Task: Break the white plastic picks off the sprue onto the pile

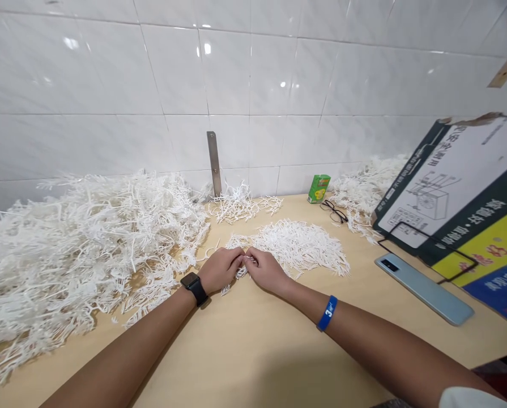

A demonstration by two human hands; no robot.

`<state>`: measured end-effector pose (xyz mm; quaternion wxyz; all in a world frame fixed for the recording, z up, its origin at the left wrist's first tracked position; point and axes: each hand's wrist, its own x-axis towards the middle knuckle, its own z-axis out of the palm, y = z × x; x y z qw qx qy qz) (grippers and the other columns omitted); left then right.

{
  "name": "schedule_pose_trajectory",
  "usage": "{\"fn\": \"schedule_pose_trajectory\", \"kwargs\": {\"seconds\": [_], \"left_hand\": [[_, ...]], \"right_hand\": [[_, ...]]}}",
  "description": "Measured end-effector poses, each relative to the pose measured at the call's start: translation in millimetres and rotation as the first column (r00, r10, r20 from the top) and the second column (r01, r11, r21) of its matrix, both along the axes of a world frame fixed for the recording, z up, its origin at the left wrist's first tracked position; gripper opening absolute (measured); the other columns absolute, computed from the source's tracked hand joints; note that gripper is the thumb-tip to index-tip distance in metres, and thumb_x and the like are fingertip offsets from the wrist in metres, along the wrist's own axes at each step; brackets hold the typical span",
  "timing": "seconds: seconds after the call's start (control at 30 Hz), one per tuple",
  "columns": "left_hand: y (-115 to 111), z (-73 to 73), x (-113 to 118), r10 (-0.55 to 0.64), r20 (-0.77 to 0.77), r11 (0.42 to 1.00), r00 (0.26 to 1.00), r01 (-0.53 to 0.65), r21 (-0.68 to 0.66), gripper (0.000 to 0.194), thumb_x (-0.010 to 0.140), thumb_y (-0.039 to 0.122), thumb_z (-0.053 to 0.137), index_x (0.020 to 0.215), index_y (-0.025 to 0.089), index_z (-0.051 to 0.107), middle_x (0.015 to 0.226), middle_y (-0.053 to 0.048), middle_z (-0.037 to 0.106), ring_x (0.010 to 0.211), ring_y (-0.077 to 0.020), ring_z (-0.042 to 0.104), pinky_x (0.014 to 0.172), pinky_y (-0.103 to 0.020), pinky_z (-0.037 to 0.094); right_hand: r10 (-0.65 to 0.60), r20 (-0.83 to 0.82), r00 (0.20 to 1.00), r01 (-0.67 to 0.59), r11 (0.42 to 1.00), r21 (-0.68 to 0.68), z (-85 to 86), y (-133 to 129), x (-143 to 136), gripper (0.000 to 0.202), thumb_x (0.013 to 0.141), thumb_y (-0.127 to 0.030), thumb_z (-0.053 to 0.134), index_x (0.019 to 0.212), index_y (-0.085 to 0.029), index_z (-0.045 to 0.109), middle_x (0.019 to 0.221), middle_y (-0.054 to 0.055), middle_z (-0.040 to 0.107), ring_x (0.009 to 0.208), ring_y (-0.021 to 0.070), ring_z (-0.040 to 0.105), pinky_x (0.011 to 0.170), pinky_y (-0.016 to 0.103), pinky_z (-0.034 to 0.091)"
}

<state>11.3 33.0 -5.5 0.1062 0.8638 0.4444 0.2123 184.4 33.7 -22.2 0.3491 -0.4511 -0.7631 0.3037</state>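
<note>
My left hand [221, 267], with a black watch on its wrist, meets my right hand [265, 271] over the middle of the table. Both are closed, fingertips pinched together and touching. White plastic strands show at the fingers, but which hand grips them is hard to make out. Just behind my right hand lies a low pile of short loose white pieces [302, 245]. To the left spreads a big heap of white branched plastic strands [87, 243]. A smaller clump of the same branched strands [236, 203] sits beyond my hands.
Against the tiled wall stands an upright metal strip [213, 164]. A small green box [319, 188] and black glasses [335, 212] are at the back right, beside more white strands [366, 190]. Further right are a phone [425, 289] and a large printed cardboard box [461, 198].
</note>
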Motion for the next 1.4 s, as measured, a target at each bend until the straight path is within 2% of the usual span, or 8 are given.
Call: {"fn": "schedule_pose_trajectory", "kwargs": {"seconds": [0.33,0.7,0.9,1.1,1.4], "left_hand": [[-0.2,0.6,5.3,0.030,-0.014,1.000,0.999,-0.030,-0.003,0.028,0.095,0.030,0.032,0.079,0.021,0.052,0.068,-0.001,0.059,0.065,-0.0173,0.052,0.064,-0.029,0.034],[6.4,-0.1,6.4,0.006,-0.062,1.000,0.998,-0.005,0.014,0.026,0.089,0.022,0.033,0.075,0.019,0.055,0.068,-0.001,0.061,0.064,-0.0157,0.051,0.068,-0.028,0.035],[17.3,3.5,6.9,-0.024,-0.120,0.999,0.993,0.020,-0.036,0.028,0.085,0.019,0.034,0.071,0.019,0.058,0.064,-0.001,0.061,0.058,-0.0150,0.048,0.059,-0.028,0.030],[12.9,1.0,7.0,-0.033,-0.077,0.999,0.997,0.034,0.015,0.026,0.087,0.021,0.034,0.070,0.018,0.054,0.064,-0.001,0.059,0.060,-0.0147,0.048,0.069,-0.028,0.035],[11.8,3.9,7.6,-0.054,-0.062,0.998,0.997,0.054,-0.013,0.025,0.088,0.020,0.034,0.070,0.018,0.051,0.063,0.001,0.057,0.059,-0.0138,0.046,0.071,-0.028,0.036]], "right_hand": [[0.025,-0.024,0.999,-0.025,1.000,-0.012,-1.7,3.6,2.2,0.019,0.086,-0.031,0.044,0.071,-0.020,0.047,0.062,-0.003,0.051,0.059,0.0126,0.044,0.057,0.024,0.028],[0.045,-0.004,0.999,-0.045,0.999,0.001,-2.2,2.8,1.9,0.018,0.086,-0.029,0.045,0.073,-0.020,0.051,0.064,-0.003,0.054,0.060,0.0120,0.045,0.056,0.024,0.028],[0.064,-0.024,0.998,-0.064,0.998,0.011,-3.9,6.4,1.5,0.017,0.085,-0.026,0.043,0.074,-0.019,0.054,0.068,-0.002,0.058,0.064,0.0125,0.049,0.060,0.024,0.030],[0.085,-0.011,0.996,-0.085,0.996,0.016,-2.5,7.5,3.4,0.019,0.086,-0.027,0.044,0.070,-0.019,0.049,0.064,-0.003,0.053,0.062,0.0121,0.046,0.058,0.024,0.029],[0.113,-0.002,0.994,-0.113,0.994,0.006,-3.4,6.7,6.0,0.018,0.087,-0.027,0.044,0.072,-0.020,0.050,0.063,-0.004,0.050,0.060,0.0115,0.045,0.058,0.024,0.029]]}}
